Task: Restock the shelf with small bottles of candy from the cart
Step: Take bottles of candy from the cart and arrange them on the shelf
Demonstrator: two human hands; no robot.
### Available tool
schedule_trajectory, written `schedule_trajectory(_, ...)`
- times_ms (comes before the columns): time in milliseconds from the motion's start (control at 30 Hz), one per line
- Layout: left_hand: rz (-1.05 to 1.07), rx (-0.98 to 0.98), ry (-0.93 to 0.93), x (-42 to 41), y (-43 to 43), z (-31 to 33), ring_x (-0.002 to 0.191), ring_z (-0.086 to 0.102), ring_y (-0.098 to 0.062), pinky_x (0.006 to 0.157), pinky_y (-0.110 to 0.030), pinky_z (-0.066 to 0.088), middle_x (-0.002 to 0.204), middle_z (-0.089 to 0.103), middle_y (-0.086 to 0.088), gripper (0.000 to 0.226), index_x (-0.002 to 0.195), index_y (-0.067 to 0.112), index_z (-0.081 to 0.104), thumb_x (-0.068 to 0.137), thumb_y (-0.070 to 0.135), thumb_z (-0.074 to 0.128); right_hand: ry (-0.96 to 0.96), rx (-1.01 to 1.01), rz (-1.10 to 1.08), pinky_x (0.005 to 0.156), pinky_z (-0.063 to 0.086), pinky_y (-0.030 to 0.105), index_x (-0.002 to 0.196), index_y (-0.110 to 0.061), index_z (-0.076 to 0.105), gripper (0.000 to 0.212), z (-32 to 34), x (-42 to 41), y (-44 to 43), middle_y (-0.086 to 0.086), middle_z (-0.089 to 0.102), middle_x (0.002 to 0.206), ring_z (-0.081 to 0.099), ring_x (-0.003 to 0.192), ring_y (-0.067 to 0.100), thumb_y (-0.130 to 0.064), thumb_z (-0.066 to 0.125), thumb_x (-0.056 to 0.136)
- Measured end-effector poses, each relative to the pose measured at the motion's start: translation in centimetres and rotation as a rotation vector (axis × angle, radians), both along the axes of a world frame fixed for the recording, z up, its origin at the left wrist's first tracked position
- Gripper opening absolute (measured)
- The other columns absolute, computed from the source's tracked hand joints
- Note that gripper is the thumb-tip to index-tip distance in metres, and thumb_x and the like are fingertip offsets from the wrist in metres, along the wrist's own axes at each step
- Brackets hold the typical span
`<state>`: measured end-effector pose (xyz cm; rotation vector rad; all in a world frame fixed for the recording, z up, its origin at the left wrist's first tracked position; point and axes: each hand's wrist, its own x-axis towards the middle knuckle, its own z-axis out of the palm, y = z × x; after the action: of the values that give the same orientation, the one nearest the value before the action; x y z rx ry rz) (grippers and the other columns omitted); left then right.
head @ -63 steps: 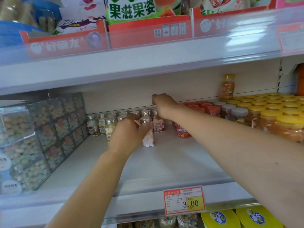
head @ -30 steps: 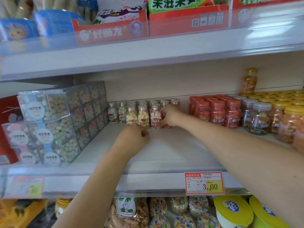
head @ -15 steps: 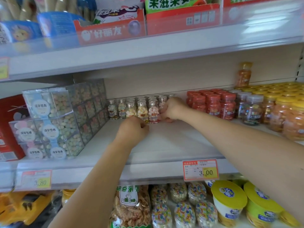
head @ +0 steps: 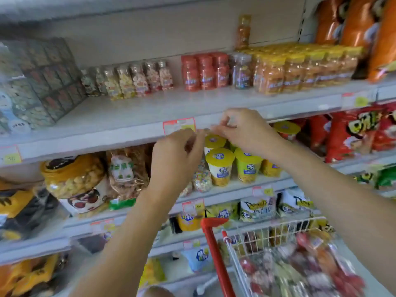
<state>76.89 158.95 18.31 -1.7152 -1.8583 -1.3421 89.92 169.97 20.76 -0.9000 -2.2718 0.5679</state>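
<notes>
Loosely curled, left hand [head: 177, 156] and right hand [head: 243, 129] touch fingertips; contents unclear.

The light is bright and even, coming from overhead and washing the pale shelf [head: 128, 116] to a flat grey-white. Soft shade gathers under each board, deepest at the far left around the stacked boxes [head: 42, 82]. Motion smears everything: the small bottles [head: 132, 82] lose their labels, the price tag [head: 179, 125] can't be read, and the left hand [head: 177, 153] and right hand [head: 242, 129] have fuzzy fingertips. The cart [head: 267, 236], near right, is blurred worst. Shelf lines bow toward the edges.
</notes>
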Motion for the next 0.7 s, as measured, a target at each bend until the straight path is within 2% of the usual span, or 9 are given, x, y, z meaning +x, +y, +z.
schedule_trajectory(67,-0.049,-0.136,0.013,2.3,-0.4,-3.7,0.045,0.025,-0.017,0.046,-0.029,0.021,0.041,0.025,0.001,0.051,0.049,0.017,0.029,0.091,0.042,0.046,-0.077,-0.064,-0.031,0.046,0.029,0.019,0.071,-0.016,0.055,0.035,-3.8,3.1,-0.4,-0.005,0.047,0.054,0.042,0.049,0.006,-0.046,0.062,0.087)
schedule_trajectory(133,-0.081,-0.326,0.012,4.2,-0.6,-8.0,0.043,0.031,-0.018,0.047,-0.035,0.026,0.040,0.028,-0.001,0.054,0.047,0.017,0.027,0.090,0.046,0.043,-0.131,-0.145,-0.078,0.055,0.034,0.033,0.066,-0.015,0.054,0.040,-8.2,6.0,-0.3,0.007,0.055,0.059,0.052,0.057,0.021,-0.048,0.060,0.087)
schedule_trajectory(200,-0.142,-0.507,-0.024,5.8,-0.7,-12.2,0.044,0.035,-0.020,0.047,-0.033,0.027,0.042,0.033,-0.003,0.056,0.047,0.019,0.025,0.092,0.046,0.045,-0.221,-0.256,-0.113,0.055,0.031,0.033,0.072,-0.007,0.058,0.045,-12.6,8.9,0.1,0.015,0.058,0.069,0.055,0.066,0.029,-0.048,0.058,0.088)
schedule_trajectory(300,-0.193,-0.760,-0.056,8.1,-0.3,-17.8,0.047,0.032,-0.015,0.047,-0.026,0.024,0.049,0.033,-0.001,0.053,0.051,0.018,0.027,0.094,0.036,0.051,-0.403,-0.437,-0.169,0.054,0.031,0.028,0.085,-0.001,0.058,0.044,-18.9,12.9,0.3,0.013,0.056,0.073,0.054,0.069,0.028,-0.044,0.056,0.092)
schedule_trajectory(400,-0.210,-1.018,-0.173,10.4,0.8,-22.4,0.062,0.048,-0.014,0.061,-0.029,0.040,0.064,0.050,0.003,0.032,0.060,0.021,0.043,0.090,0.023,0.054,-0.508,-0.614,-0.248,0.055,0.035,0.026,0.099,-0.004,0.060,0.038,-25.3,16.3,0.6,0.010,0.062,0.084,0.058,0.075,0.024,-0.041,0.059,0.091)
schedule_trajectory(467,-0.249,-1.135,-0.213,12.1,1.8,-24.5,0.078,0.057,-0.019,0.068,-0.026,0.043,0.080,0.060,0.001,0.020,0.071,0.021,0.055,0.089,0.013,0.050,-0.588,-0.705,-0.256,0.063,0.042,0.027,0.109,-0.012,0.053,0.031,-29.3,18.0,0.6,0.006,0.062,0.097,0.058,0.085,0.020,-0.035,0.061,0.091)
schedule_trajectory(533,-0.241,-1.247,-0.173,13.4,2.9,-26.8,0.100,0.059,-0.026,0.079,-0.025,0.044,0.104,0.064,-0.009,0.017,0.100,0.009,0.064,0.092,0.010,0.049,-0.709,-0.725,-0.259,0.079,0.048,0.032,0.126,-0.011,0.050,0.044,-33.1,19.5,0.7,0.007,0.062,0.116,0.059,0.103,0.021,-0.032,0.062,0.089)
schedule_trajectory(633,-0.279,-1.415,-0.130,14.5,4.5,-31.3,0.103,0.060,-0.027,0.079,-0.030,0.045,0.114,0.062,-0.018,0.034,0.122,0.001,0.057,0.090,0.000,0.047,-0.818,-0.764,-0.242,0.064,0.048,0.026,0.128,-0.011,0.048,0.043,-37.3,20.9,0.4,0.008,0.057,0.123,0.057,0.098,0.016,-0.019,0.060,0.087)
schedule_trajectory(700,-0.278,-1.503,-0.134,15.1,5.6,-34.0,0.105,0.059,-0.026,0.082,-0.032,0.046,0.121,0.060,-0.016,0.050,0.136,0.005,0.045,0.087,-0.006,0.048,-0.811,-0.817,-0.197,0.076,0.052,0.028,0.134,-0.007,0.045,0.050,-38.9,20.7,-0.1,0.011,0.057,0.125,0.060,0.100,0.021,-0.012,0.061,0.087)
